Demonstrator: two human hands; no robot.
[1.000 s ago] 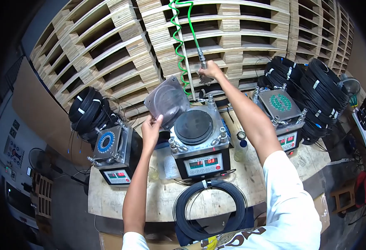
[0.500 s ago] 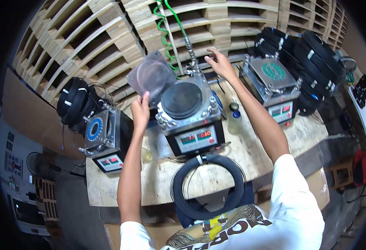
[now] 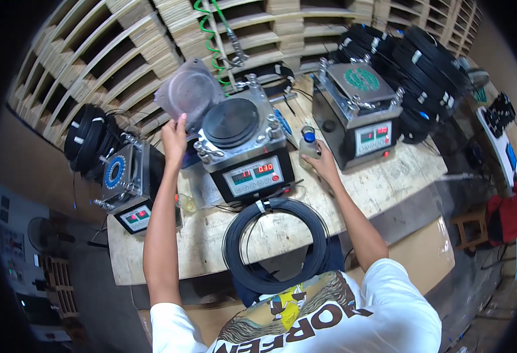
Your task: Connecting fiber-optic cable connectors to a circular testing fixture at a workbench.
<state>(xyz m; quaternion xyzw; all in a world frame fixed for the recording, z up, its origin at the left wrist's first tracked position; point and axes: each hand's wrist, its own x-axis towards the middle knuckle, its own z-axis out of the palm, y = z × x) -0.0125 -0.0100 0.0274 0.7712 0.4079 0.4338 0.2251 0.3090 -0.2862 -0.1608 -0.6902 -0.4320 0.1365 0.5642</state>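
My left hand [image 3: 175, 140] pinches the lower edge of a square grey plate with a round middle [image 3: 188, 89], which tilts up at the left of the middle machine. That machine [image 3: 248, 170] is a black and silver box with a red-lit display and a dark round pad [image 3: 230, 122] on top. On its right, my right hand [image 3: 324, 162] has its fingers round a small clear bottle with a blue cap [image 3: 308, 145], which stands upright; whether it touches the table cannot be made out. A coil of black cable [image 3: 319, 238] lies at the table's front edge, before my body.
Similar machines stand left [image 3: 130, 188] and right [image 3: 357, 112], each with a plate clamped on top. Black cable coils sit beside them [image 3: 83, 138] [image 3: 426, 70]. A green spiral hose [image 3: 206, 36] and a metal nozzle [image 3: 235, 48] hang before wooden pallets [image 3: 282, 23].
My right hand has come down from beside the hanging nozzle, where it was open, and closed on the bottle. My left hand still holds the plate. The whole view has shifted slightly.
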